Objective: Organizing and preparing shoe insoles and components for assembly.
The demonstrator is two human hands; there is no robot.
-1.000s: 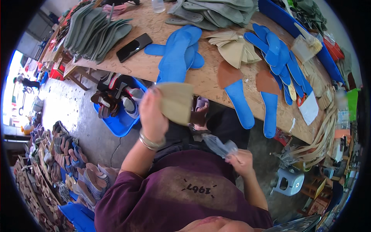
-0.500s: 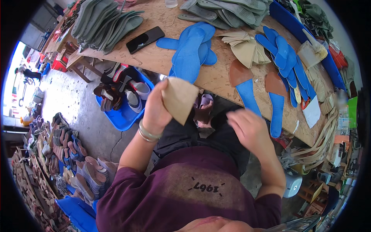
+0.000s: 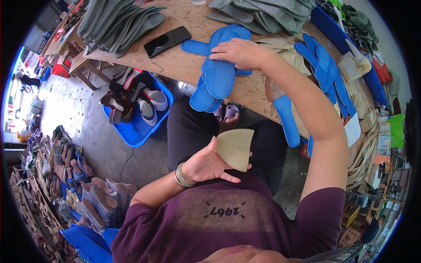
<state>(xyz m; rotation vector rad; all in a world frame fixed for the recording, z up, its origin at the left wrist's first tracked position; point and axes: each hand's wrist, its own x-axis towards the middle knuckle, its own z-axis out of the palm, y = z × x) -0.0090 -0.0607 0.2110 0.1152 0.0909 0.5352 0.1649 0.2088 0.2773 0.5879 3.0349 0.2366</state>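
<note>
My left hand (image 3: 205,163) is in front of my shirt, palm up, and holds a beige fan-shaped piece (image 3: 235,150) by its left side. The lower fingers are spread beneath the piece. My right hand (image 3: 241,51) reaches over the table to a pile of blue insoles (image 3: 206,98). Its fingers lie across the uppermost blue insole (image 3: 222,79), reaching its left edge, with the thumb by the right edge. My right forearm partly covers a stack of beige pieces (image 3: 297,59) and a blue insole with a brown piece at its top (image 3: 287,120).
Grey-green soles (image 3: 118,30) are stacked at the table's far left, beside a black phone (image 3: 167,41). More blue insoles (image 3: 322,65) lie at the right. A blue basin (image 3: 139,129) of shoes stands on the floor. Many slippers (image 3: 98,199) fill the lower left.
My right hand has moved from above my lap up to the insole pile. The left hand has lowered the beige piece toward my shirt and turned palm up. The top insoles lie fanned differently.
</note>
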